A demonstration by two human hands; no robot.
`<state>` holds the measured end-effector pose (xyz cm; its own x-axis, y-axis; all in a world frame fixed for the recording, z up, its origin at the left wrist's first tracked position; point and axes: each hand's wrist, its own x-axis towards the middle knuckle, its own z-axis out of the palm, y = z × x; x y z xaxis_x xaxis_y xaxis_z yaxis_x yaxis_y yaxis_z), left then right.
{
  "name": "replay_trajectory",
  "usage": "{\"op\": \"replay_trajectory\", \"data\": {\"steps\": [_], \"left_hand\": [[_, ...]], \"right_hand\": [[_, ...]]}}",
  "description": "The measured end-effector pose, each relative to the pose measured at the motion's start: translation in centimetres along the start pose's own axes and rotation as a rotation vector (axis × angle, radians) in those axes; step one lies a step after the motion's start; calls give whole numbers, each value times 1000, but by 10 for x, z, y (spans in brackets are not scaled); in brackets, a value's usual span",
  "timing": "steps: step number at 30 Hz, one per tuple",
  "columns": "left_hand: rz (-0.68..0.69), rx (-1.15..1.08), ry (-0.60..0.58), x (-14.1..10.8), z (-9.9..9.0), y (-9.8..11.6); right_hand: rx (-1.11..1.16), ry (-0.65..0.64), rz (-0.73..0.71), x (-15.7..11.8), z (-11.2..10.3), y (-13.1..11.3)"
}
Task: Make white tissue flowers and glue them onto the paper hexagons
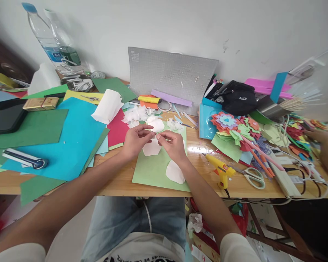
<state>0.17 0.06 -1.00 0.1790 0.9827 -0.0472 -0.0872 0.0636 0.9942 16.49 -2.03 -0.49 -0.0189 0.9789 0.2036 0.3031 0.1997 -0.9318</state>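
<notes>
My left hand (138, 140) and my right hand (172, 144) meet fingertip to fingertip over a light green sheet (150, 171). Both are closed in a pinch at the top edge of a white paper piece (152, 147) with cut, angled sides. The exact grip is partly hidden by the fingers. Just beyond them lies a rounded white paper piece (156, 123). Another rounded white cutout (175, 172) rests on the green sheet beside my right wrist. White paper scraps (135, 114) are heaped behind my left hand.
Coloured paper, including a blue sheet (82, 127), and a stapler (26, 158) lie left. To the right are a yellow glue gun (221, 169), scissors (254, 177) and paper flowers (226, 122). A grey cutting mat (172, 72) leans on the wall. Another person's hand (321, 136) reaches in far right.
</notes>
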Motion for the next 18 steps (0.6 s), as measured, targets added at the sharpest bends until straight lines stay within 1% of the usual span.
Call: {"op": "replay_trajectory", "data": {"steps": [5,12,18], "left_hand": [[8,5,-33,-1,1,-1],[-6,-86,-46,-4,2,4],[-13,-70,-77,-5,3,4]], "right_hand": [[103,-39,58,1,-1,0],[139,-15,96,1,-2,2],[193,-17,140,3,-3,5]]}}
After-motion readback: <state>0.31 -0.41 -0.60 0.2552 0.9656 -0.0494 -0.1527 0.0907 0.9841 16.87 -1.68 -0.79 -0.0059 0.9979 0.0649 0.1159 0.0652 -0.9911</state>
